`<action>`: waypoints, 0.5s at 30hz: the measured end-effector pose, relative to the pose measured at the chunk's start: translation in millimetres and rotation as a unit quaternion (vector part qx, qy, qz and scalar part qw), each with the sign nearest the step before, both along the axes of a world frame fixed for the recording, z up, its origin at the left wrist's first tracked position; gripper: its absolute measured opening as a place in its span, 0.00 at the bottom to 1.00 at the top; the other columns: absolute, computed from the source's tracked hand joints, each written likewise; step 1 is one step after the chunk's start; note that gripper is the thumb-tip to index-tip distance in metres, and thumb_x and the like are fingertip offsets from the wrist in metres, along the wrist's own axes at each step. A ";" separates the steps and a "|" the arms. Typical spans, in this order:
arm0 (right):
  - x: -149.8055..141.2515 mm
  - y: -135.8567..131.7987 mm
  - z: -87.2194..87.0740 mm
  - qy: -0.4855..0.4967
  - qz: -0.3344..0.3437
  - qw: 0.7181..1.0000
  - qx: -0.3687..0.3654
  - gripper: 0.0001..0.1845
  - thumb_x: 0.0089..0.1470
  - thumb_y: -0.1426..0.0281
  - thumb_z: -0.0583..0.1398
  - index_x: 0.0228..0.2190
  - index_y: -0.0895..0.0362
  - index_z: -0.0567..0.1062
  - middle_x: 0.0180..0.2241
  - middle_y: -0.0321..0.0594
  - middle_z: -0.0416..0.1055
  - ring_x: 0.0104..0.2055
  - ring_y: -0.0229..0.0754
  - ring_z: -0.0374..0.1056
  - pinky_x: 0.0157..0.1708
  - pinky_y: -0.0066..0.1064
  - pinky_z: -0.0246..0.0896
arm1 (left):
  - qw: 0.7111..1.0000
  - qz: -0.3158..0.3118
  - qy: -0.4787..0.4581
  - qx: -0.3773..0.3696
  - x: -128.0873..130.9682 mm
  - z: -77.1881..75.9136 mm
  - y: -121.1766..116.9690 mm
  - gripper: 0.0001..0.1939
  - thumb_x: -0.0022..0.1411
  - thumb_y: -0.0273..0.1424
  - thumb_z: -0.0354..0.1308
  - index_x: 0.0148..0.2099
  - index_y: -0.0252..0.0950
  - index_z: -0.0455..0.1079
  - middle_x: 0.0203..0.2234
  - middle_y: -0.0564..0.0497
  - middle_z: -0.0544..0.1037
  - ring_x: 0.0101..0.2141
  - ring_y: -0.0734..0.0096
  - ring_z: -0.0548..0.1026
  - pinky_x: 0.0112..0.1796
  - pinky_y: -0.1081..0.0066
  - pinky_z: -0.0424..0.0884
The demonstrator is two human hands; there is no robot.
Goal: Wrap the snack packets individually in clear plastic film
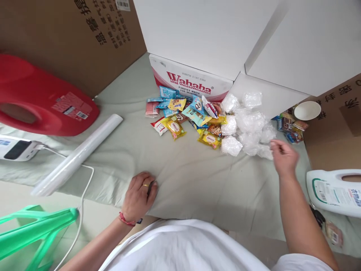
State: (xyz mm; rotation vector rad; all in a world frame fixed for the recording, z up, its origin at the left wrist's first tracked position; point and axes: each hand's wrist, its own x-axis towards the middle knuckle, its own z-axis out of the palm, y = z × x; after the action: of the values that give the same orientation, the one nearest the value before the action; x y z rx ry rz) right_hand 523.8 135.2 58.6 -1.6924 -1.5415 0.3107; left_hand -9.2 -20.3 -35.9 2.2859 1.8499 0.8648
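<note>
My right hand [283, 156] is at the right end of a heap of bubble-wrapped bundles [251, 122]. Its fingers are closed in a pinch at the edge of the nearest wrapped bundle [265, 152]; what is inside the wrap cannot be made out. Near the front edge of the cloth-covered table rests my left hand [140, 195], its fingers curled in. A dark patch shows between thumb and forefinger, too unclear to name. Left of the bundles lies a pile of small packaged snacks [197, 113], in yellow, blue and red wrappers.
Behind the snacks stands a Wahaha carton [191, 81]. To the left are a red jug [42, 98], a clear plastic roll [79, 152], a white power strip [17, 148] and a green stool [36, 233]. A paper cup [307, 110], more snacks [291, 128] and a white detergent bottle [335, 192] are right.
</note>
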 end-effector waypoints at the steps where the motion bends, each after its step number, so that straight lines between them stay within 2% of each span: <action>1: -22.7 -6.9 -1.7 -0.054 0.082 0.995 -0.018 0.12 0.63 0.59 0.61 0.43 0.47 0.82 0.42 0.44 0.76 0.41 0.49 0.73 0.44 0.45 0.71 | 1.000 -0.002 -0.002 -0.002 0.0 0.0 0.1 0.06 0.66 0.29 0.57 0.43 0.39 0.75 0.40 0.43 0.80 0.48 0.53 0.78 0.51 0.55 0.76; 3: -62.3 -9.8 -6.8 -0.157 0.197 0.966 -0.060 0.14 0.61 0.64 0.61 0.46 0.48 0.82 0.53 0.45 0.75 0.47 0.49 0.72 0.48 0.44 0.70 | 1.000 -0.004 -0.006 -0.004 0.2 -0.3 0.0 0.06 0.67 0.29 0.56 0.43 0.38 0.75 0.40 0.43 0.79 0.49 0.53 0.78 0.52 0.55 0.76; 4: -77.3 -6.5 -9.6 -0.188 0.219 0.954 -0.081 0.15 0.61 0.66 0.60 0.47 0.50 0.82 0.56 0.46 0.74 0.49 0.50 0.71 0.49 0.44 0.69 | 1.000 -0.006 -0.009 -0.004 0.3 -0.5 -0.1 0.06 0.67 0.29 0.56 0.43 0.38 0.75 0.41 0.43 0.79 0.49 0.53 0.77 0.52 0.55 0.75; 6: -96.3 4.6 -13.3 -0.208 0.201 0.952 -0.101 0.14 0.60 0.70 0.60 0.44 0.53 0.83 0.53 0.48 0.76 0.50 0.51 0.70 0.50 0.43 0.68 | 1.000 -0.010 -0.021 -0.004 0.6 -0.9 -0.6 0.07 0.68 0.29 0.55 0.42 0.38 0.74 0.40 0.43 0.79 0.49 0.53 0.77 0.53 0.54 0.75; 9: -104.2 16.2 -8.8 -0.190 0.156 0.966 -0.078 0.11 0.60 0.69 0.59 0.38 0.55 0.82 0.42 0.48 0.78 0.47 0.50 0.70 0.49 0.42 0.66 | 0.997 -0.014 -0.071 -0.015 0.5 1.4 -1.9 0.07 0.68 0.29 0.53 0.40 0.39 0.74 0.39 0.44 0.79 0.49 0.54 0.77 0.52 0.54 0.75; 10: -104.8 15.6 -4.7 -0.167 0.135 0.975 -0.057 0.11 0.60 0.68 0.59 0.38 0.55 0.82 0.40 0.47 0.78 0.44 0.48 0.71 0.48 0.42 0.66 | 0.995 -0.009 -0.100 -0.021 0.6 3.6 -2.7 0.07 0.67 0.30 0.53 0.40 0.39 0.73 0.39 0.44 0.78 0.48 0.54 0.77 0.51 0.54 0.76; 12: -108.2 6.6 4.6 -0.028 0.059 0.998 -0.003 0.10 0.58 0.64 0.62 0.37 0.56 0.80 0.36 0.43 0.76 0.35 0.43 0.69 0.41 0.38 0.67 | 0.982 0.012 -0.185 -0.043 2.1 10.8 -5.1 0.06 0.66 0.31 0.54 0.39 0.40 0.73 0.39 0.45 0.78 0.47 0.55 0.76 0.49 0.53 0.76; 13: -112.3 -1.5 8.5 0.067 0.017 0.997 0.022 0.11 0.55 0.62 0.64 0.36 0.57 0.79 0.32 0.39 0.74 0.30 0.39 0.65 0.34 0.35 0.65 | 0.972 0.023 -0.229 -0.055 4.1 15.5 -6.7 0.05 0.66 0.31 0.54 0.39 0.40 0.72 0.39 0.46 0.77 0.45 0.56 0.77 0.48 0.53 0.76; 15: -127.3 -22.6 12.2 0.224 -0.037 0.973 0.049 0.16 0.50 0.58 0.67 0.36 0.56 0.76 0.26 0.31 0.68 0.23 0.34 0.56 0.24 0.29 0.56 | 0.950 0.027 -0.301 -0.083 11.4 26.5 -9.9 0.05 0.67 0.31 0.54 0.39 0.41 0.71 0.37 0.48 0.76 0.40 0.60 0.76 0.45 0.56 0.76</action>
State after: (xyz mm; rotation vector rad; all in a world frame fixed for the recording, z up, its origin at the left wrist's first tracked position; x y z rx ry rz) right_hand 396.6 112.5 70.8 -1.4748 -1.1375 0.5293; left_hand 2.2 -30.1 -9.4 1.6233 1.6289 1.1923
